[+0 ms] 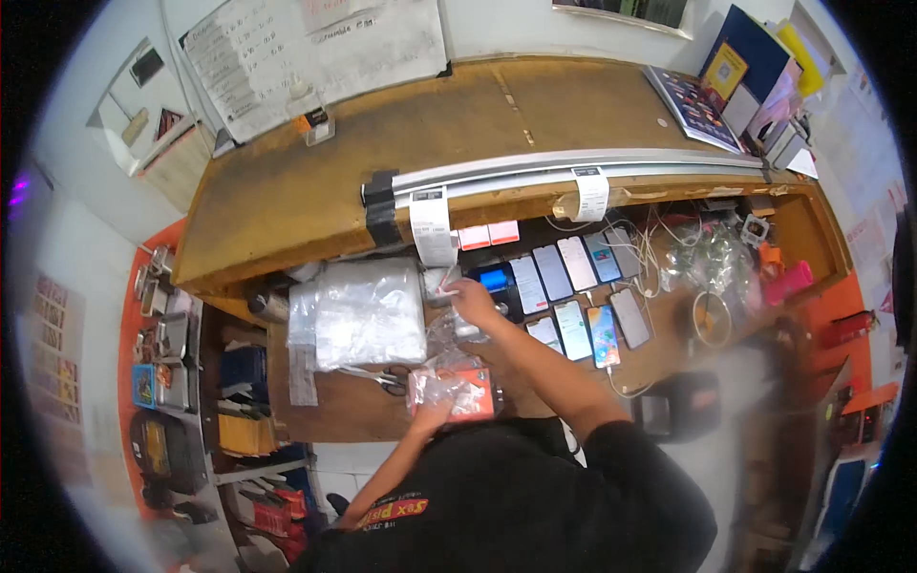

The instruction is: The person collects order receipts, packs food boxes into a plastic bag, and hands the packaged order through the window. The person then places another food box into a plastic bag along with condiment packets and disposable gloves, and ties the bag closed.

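My left hand is closed on a crumpled clear plastic bag, which lies over an orange-red box near the front edge of the desk. My right hand reaches to the back of the desk, fingers pinched at a small whitish piece too small to name. Just beyond it, a printed paper slip hangs from the shelf edge. Beside the right hand stands a dark device with a lit blue screen. A stack of clear plastic bags lies to the left, with scissors in front.
Several phones lie in rows on the right, with white cables among them. Farther right are crumpled plastic, a clear cup and a pink cup. The wooden shelf overhangs the desk's back.
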